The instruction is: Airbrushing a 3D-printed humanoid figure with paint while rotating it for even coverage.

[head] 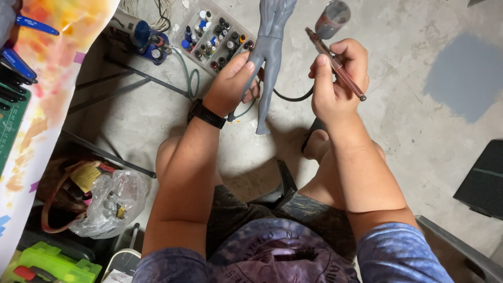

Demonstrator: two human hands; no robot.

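Bare concrete floor (419,131), grey paint patch (466,76)

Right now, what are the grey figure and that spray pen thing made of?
The grey figure in the left hand looks like plastic or resin with a matte primer coat: even, dull grey, no shine. The airbrush in the right hand looks like metal: a slim, glossy reddish body with a shiny cup on top.

**Both hands raised and gripping**

Both forearms reach forward over the bent knees. The left hand (230,84), a dark band on its wrist, curls its fingers in a grip. The right hand (338,78) is closed too, forefinger on top.
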